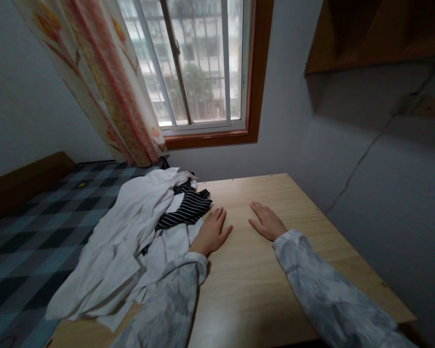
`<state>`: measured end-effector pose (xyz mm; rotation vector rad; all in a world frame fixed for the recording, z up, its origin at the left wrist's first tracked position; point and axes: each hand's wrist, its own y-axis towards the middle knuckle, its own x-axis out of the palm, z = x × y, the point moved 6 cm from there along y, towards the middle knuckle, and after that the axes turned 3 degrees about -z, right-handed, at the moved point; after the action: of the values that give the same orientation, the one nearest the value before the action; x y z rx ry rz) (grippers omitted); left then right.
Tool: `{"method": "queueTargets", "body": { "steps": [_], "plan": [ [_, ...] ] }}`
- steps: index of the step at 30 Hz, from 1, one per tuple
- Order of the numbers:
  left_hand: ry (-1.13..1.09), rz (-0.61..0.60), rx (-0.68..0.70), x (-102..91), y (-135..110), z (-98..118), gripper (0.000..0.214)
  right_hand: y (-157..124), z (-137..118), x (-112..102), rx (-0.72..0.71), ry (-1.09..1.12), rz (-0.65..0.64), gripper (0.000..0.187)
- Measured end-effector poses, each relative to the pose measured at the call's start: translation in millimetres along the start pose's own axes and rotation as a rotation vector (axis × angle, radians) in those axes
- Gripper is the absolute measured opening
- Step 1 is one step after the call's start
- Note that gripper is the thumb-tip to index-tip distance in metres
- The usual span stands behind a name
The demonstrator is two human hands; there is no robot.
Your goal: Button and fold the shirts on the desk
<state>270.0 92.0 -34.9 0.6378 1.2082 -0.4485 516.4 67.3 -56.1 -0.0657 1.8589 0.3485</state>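
Note:
Palm down on the light wooden table (246, 290), my left hand (212, 233) has its fingers stretched out and holds nothing. It lies just right of a heap of clothes, close to a black cloth with white stripes (186, 208). White garments (116, 237) make up most of the heap, crumpled over the table's left side and onto the bed. My right hand (267, 222) rests flat on the bare wood, fingers extended, with nothing in it. A gap of tabletop separates the two hands.
A bed with a dark checked cover (25, 246) adjoins the table on the left. Behind stand a window (199, 63) and a floral curtain (108, 82). A wooden shelf (362, 38) hangs at upper right, with a cable (362, 164) running down the wall.

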Motion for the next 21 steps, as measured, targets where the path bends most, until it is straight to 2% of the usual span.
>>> {"method": "queueTargets", "body": {
  "steps": [11,21],
  "plan": [
    [0.021,0.003,0.009,7.7,1.8,-2.7,0.076,8.5,-24.0,8.4,0.176,-0.078,-0.05,0.075],
    [0.033,-0.034,0.01,5.3,0.8,2.9,0.081,8.1,-25.7,15.9,0.138,-0.104,-0.071,0.081]
  ]
}}
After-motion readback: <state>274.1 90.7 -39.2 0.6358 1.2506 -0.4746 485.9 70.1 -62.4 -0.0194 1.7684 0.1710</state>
